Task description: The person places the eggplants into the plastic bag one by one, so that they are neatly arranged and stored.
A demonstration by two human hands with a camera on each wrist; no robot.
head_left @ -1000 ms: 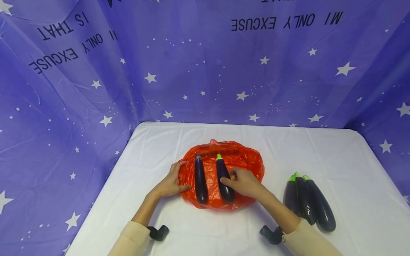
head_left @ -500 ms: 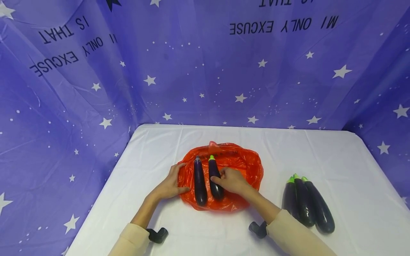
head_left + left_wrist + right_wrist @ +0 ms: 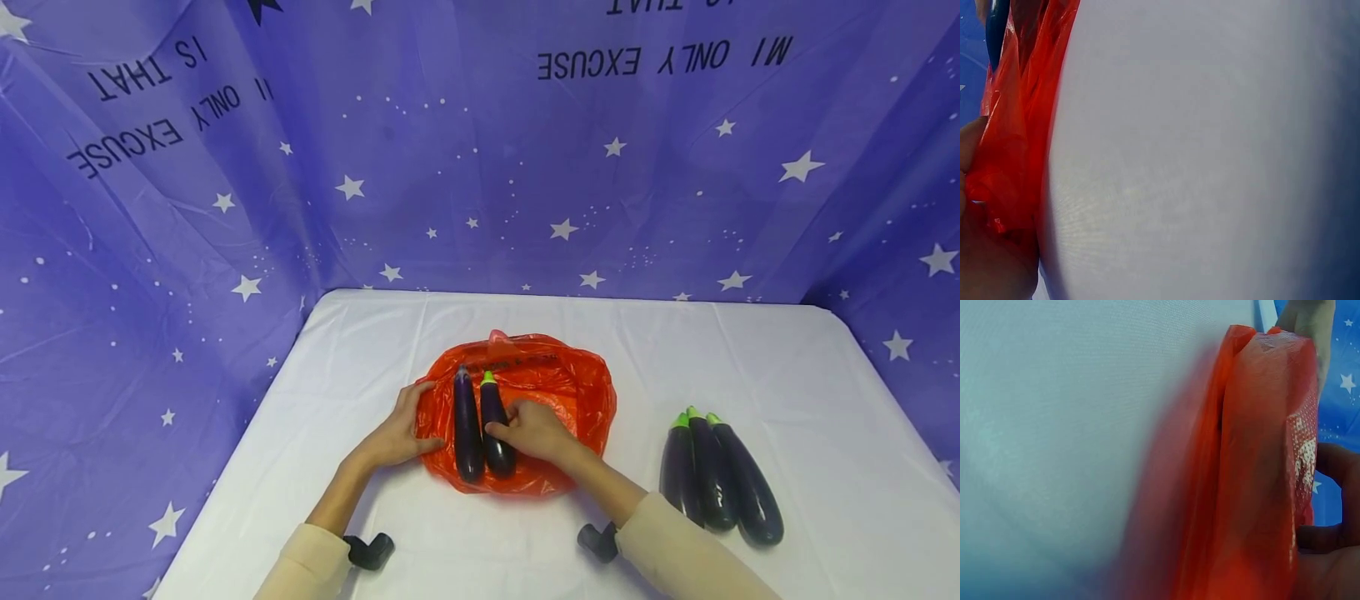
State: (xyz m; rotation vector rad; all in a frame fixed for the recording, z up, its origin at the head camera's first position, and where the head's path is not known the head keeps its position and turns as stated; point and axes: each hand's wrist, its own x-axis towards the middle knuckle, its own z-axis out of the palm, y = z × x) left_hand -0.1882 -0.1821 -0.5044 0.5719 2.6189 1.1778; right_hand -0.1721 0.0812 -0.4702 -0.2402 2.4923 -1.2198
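A red plastic bag [image 3: 596, 392] lies spread with its mouth up on the white table. Inside it, an eggplant [image 3: 468, 433] with a dark stem end rests on the left. Beside that one lies a second eggplant [image 3: 495, 421] with a bright green stem, gripped by my right hand [image 3: 534, 429] between thumb and fingers. My left hand [image 3: 401, 429] holds the bag's left rim, fingers outside and thumb at the near side. In the left wrist view the red film [image 3: 1007, 156] is caught between thumb and fingers. The bag's wall hides the eggplants in the right wrist view.
Three more eggplants [image 3: 716, 471] with green stems lie together on the white tablecloth [image 3: 360, 350] at the right. A purple star-printed curtain [image 3: 480, 167] surrounds the table's back and sides. Black wrist devices [image 3: 370, 550] show beside both sleeves.
My right hand has moved left with the green-stemmed eggplant, bringing it from the middle of the bag to beside the other one. The left hand stays at the rim.
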